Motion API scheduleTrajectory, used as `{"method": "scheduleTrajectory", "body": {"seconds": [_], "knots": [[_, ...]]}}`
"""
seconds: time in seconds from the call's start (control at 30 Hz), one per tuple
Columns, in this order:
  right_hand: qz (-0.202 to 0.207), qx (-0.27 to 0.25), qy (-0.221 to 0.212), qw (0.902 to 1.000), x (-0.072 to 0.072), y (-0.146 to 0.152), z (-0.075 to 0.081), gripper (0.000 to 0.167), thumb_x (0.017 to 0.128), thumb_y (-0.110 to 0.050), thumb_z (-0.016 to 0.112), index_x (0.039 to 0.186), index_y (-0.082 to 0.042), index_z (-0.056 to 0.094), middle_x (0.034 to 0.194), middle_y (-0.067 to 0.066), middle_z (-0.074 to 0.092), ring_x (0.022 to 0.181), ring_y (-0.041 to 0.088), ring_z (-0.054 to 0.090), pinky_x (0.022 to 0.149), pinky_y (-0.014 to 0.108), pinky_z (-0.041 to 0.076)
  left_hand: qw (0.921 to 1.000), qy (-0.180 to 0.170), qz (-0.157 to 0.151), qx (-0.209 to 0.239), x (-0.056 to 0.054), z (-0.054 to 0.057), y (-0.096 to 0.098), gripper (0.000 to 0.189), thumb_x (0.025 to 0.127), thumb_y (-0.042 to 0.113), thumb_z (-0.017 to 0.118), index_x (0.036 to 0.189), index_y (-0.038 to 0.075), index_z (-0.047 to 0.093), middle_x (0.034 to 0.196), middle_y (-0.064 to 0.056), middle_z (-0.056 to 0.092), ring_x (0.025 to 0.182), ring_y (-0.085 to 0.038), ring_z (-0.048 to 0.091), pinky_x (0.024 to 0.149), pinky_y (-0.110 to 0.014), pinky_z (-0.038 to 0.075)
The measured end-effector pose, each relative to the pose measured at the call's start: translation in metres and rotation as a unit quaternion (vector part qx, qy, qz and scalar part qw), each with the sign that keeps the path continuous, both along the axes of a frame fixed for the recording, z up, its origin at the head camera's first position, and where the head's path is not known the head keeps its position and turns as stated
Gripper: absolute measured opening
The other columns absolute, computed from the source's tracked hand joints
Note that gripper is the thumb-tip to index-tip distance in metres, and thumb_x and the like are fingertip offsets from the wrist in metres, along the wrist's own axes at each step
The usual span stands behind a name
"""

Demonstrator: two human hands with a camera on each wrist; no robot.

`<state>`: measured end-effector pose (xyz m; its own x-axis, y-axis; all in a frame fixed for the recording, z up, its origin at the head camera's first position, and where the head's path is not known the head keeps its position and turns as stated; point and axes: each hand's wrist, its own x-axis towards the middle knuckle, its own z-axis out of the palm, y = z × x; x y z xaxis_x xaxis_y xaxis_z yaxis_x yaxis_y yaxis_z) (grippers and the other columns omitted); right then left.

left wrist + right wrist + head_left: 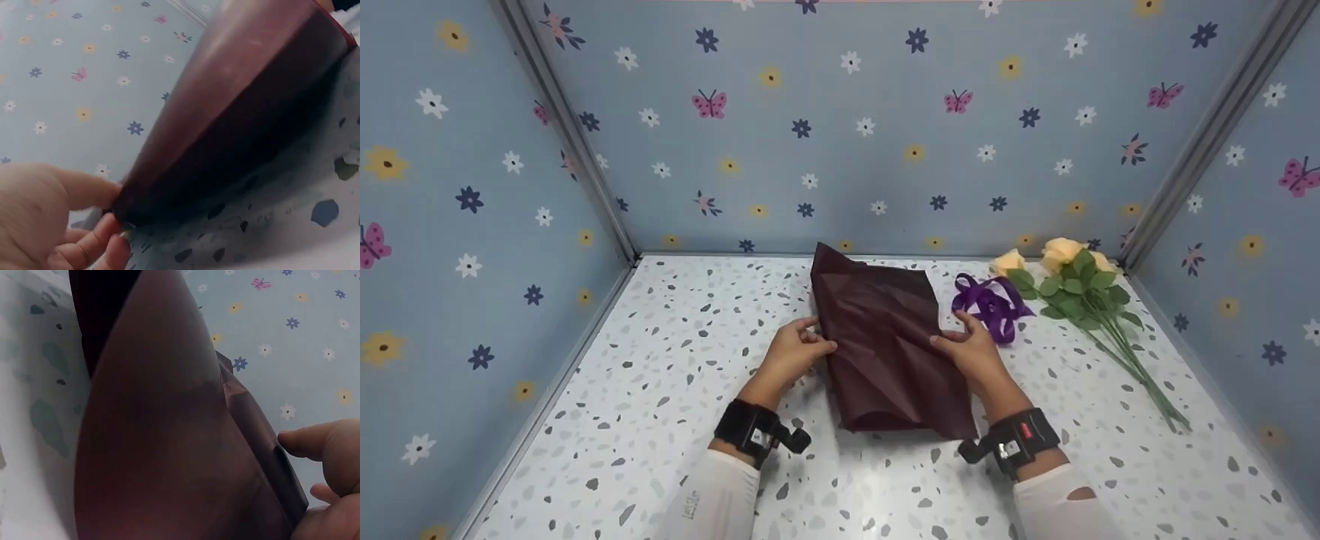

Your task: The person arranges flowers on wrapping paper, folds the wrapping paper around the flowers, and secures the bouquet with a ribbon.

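A sheet of dark maroon wrapping paper (885, 345), loosely folded over, lies between the two hands in the head view. My left hand (795, 351) pinches its left edge; in the left wrist view the thumb (90, 190) is above the paper's lower corner and the fingertips (107, 225) below. On the opposite edge, my right hand (975, 352) grips the paper with thumb and fingers, the index finger reaching towards a purple ribbon (997, 304). The right wrist view has the thumb (304, 440) at the folded edge and the paper (163, 422) bulging upward in a curve.
Yellow roses (1063, 253) with green leaves and long stems (1140, 367) lie on the right of the speckled white table (660, 390). Flower-patterned blue panels (825, 135) enclose the back and both sides. The ribbon lies loosely looped beside the roses.
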<state>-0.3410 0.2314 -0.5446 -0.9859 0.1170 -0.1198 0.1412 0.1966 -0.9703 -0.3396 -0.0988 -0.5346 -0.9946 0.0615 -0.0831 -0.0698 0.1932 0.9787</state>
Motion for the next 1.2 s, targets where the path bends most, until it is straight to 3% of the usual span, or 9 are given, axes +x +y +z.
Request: {"method": "scheduleTrajectory", "body": {"seconds": [0.1,0.2,0.3,0.5,0.63,0.73,0.83,1.03,1.2], "knots": [[0.007,-0.016,-0.007,0.9998,-0.001,0.003,0.0,0.089,0.101,-0.007,0.083,0.176,-0.003,0.034,0.154,0.031,0.068,0.14,0.038,0.07,0.114,0.037,0.058,0.9942,-0.024,-0.01,0.105,0.0,0.007,0.005,0.062,0.103,0.011,0.08,0.159,-0.006,0.059,0.104,-0.002,0.075,0.09,-0.012,0.069,0.083,-0.03,0.061],[0.031,-0.001,0.009,0.9995,-0.003,0.004,0.001,0.084,0.102,-0.007,0.081,0.174,0.0,0.038,0.148,0.029,0.073,0.129,0.027,0.077,0.102,0.022,0.059,0.9769,-0.033,-0.024,0.21,0.004,0.012,0.011,0.037,0.114,0.016,0.065,0.147,0.0,0.068,0.116,-0.006,0.076,0.107,-0.02,0.073,0.093,-0.039,0.064],[0.053,-0.032,0.021,0.9979,-0.003,-0.001,0.003,0.08,0.103,-0.003,0.079,0.173,0.001,0.039,0.148,0.028,0.073,0.115,0.017,0.081,0.092,0.016,0.06,0.9654,-0.011,-0.04,0.257,0.008,0.012,0.018,0.031,0.119,0.017,0.054,0.141,0.003,0.071,0.128,-0.01,0.076,0.121,-0.026,0.071,0.095,-0.042,0.064],[0.063,-0.13,0.013,0.9895,0.002,-0.019,0.002,0.08,0.1,0.006,0.078,0.172,-0.005,0.043,0.153,0.028,0.067,0.106,0.011,0.076,0.093,0.024,0.062,0.9602,-0.012,-0.084,0.266,0.014,0.004,0.03,0.043,0.119,0.026,0.054,0.161,0.019,0.049,0.132,-0.005,0.064,0.113,-0.02,0.069,0.097,-0.039,0.062],[0.076,-0.128,0.016,0.9887,0.003,-0.023,0.002,0.079,0.099,0.005,0.079,0.17,-0.006,0.047,0.15,0.023,0.069,0.108,0.014,0.075,0.094,0.026,0.062,0.9412,-0.036,-0.085,0.325,0.016,0.001,0.031,0.02,0.122,0.033,0.049,0.127,0.022,0.065,0.11,0.002,0.066,0.095,-0.015,0.068,0.086,-0.029,0.058],[0.074,-0.128,0.018,0.9889,0.002,-0.02,0.003,0.079,0.099,0.005,0.079,0.171,-0.006,0.046,0.152,0.024,0.068,0.107,0.013,0.075,0.093,0.026,0.062,0.929,-0.052,-0.055,0.362,0.016,0.004,0.028,0.032,0.121,0.027,0.049,0.096,0.022,0.068,0.098,0.008,0.068,0.089,-0.008,0.066,0.084,-0.024,0.055],[0.066,-0.136,0.02,0.9883,0.002,-0.015,0.003,0.078,0.1,0.005,0.077,0.17,-0.006,0.045,0.154,0.026,0.066,0.106,0.013,0.075,0.092,0.027,0.062,0.9254,-0.061,-0.048,0.371,0.016,0.008,0.023,0.036,0.118,0.021,0.051,0.087,0.025,0.068,0.089,0.009,0.067,0.083,-0.009,0.063,0.081,-0.025,0.053],[0.074,-0.129,0.028,0.9885,0.0,-0.012,0.002,0.076,0.1,0.005,0.078,0.169,-0.005,0.048,0.151,0.024,0.069,0.108,0.011,0.075,0.096,0.026,0.061,0.9275,-0.086,-0.043,0.361,0.018,0.015,0.017,0.027,0.117,0.031,0.057,0.093,0.028,0.069,0.08,0.01,0.07,0.073,-0.007,0.066,0.071,-0.025,0.053],[0.054,-0.111,0.044,0.9913,-0.002,-0.001,0.004,0.074,0.1,0.004,0.079,0.167,-0.003,0.049,0.152,0.027,0.069,0.118,0.012,0.072,0.097,0.022,0.06,0.9211,-0.022,0.029,0.388,0.005,0.02,0.007,0.003,0.115,0.016,0.063,0.118,0.015,0.063,0.097,0.004,0.076,0.086,-0.01,0.072,0.079,-0.026,0.058]]}}
